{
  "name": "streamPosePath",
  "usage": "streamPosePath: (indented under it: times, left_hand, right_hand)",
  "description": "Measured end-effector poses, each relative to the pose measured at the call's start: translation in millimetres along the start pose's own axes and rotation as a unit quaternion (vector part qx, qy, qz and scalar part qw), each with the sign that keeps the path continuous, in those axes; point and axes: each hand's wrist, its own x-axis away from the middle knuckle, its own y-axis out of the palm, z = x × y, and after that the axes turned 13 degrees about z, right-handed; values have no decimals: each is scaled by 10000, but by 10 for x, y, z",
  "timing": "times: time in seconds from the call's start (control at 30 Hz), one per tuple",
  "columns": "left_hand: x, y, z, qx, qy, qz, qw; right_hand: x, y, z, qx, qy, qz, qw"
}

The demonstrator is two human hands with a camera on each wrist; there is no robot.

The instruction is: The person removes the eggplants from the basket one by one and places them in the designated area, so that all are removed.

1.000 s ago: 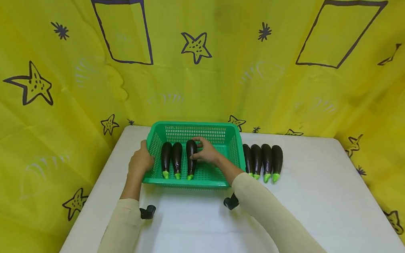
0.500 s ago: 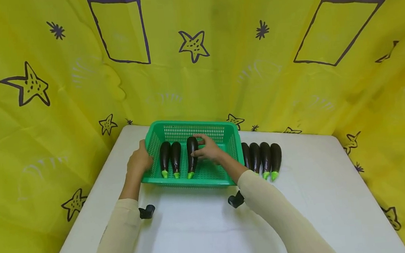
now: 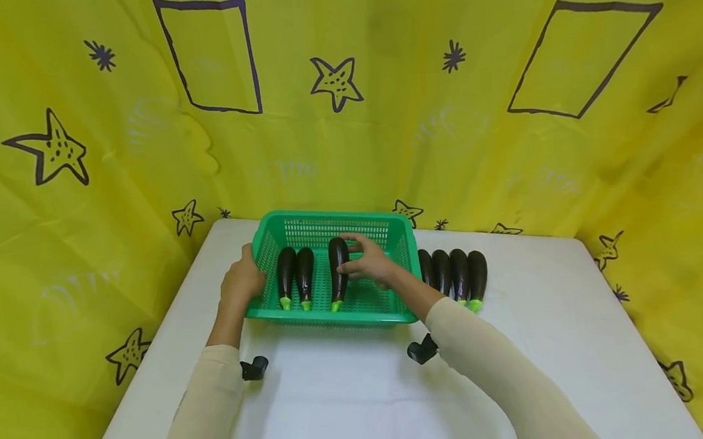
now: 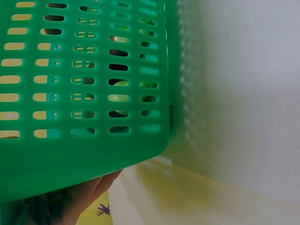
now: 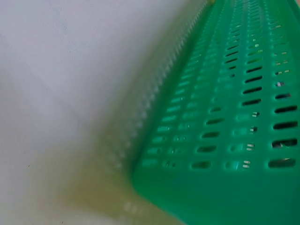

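Observation:
In the head view a green slotted plastic basket (image 3: 328,316) stands near the back of the white table. My left hand (image 3: 244,279) grips its left side; in the left wrist view part of that hand (image 4: 86,197) shows below the basket wall (image 4: 93,154). Inside, my right hand (image 3: 369,262) holds a dark eggplant (image 3: 338,266) between thumb and fingers, its green stem end toward me. To the left of it two more eggplants lie side by side, one (image 3: 286,277) nearest the wall and another (image 3: 305,276). The right wrist view shows only the basket's outer wall (image 5: 225,183) and the table.
Several eggplants (image 3: 460,273) lie in a row on the table (image 3: 543,328), just right of the basket. Its right wall and my right arm partly cover that row. A yellow curtain (image 3: 383,147) with drawn stars hangs close behind the table and at both sides.
The eggplant in my right hand has shifted a little to the right within the basket, widening the gap to the other two. My left hand has stayed on the basket's side.

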Motion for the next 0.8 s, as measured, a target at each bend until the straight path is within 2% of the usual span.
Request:
streamPosePath:
  times: [0.47, 0.8]
  left_hand:
    - [25, -21, 11, 15, 2, 1, 10000]
    - [24, -19, 9, -8, 12, -33, 10000]
  right_hand:
    - [18, -229, -135, -218, -63, 197, 9995]
    - [53, -397, -142, -262, -164, 359, 9989]
